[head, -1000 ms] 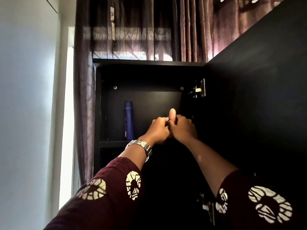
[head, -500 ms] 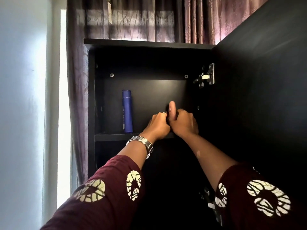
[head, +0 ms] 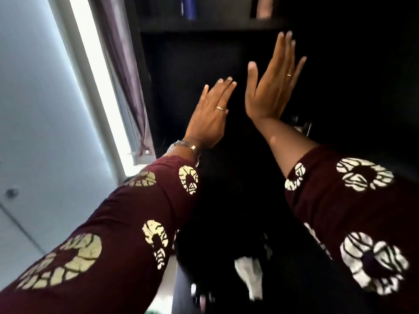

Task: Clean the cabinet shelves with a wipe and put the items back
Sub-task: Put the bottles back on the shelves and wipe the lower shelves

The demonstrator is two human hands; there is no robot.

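My left hand [head: 209, 114] and my right hand [head: 273, 87] are both raised in front of the dark cabinet interior [head: 192, 71], fingers stretched and apart, holding nothing. They hover below the upper shelf [head: 204, 27]. On that shelf stands a blue bottle [head: 189, 7] at the left and a pale pinkish item [head: 264, 7] at the right, both cut off by the top edge. A white crumpled thing, perhaps the wipe [head: 249, 277], lies low in the dark, blurred.
The open black cabinet door [head: 362, 75] fills the right side. A purple curtain [head: 120, 53] and a bright window strip [head: 97, 71] run along the cabinet's left. A pale wall [head: 34, 98] lies further left.
Both hands came off the item on the upper shelf and dropped below it, fingers now spread. The view tilted downward, so the shelf sits at the top edge.
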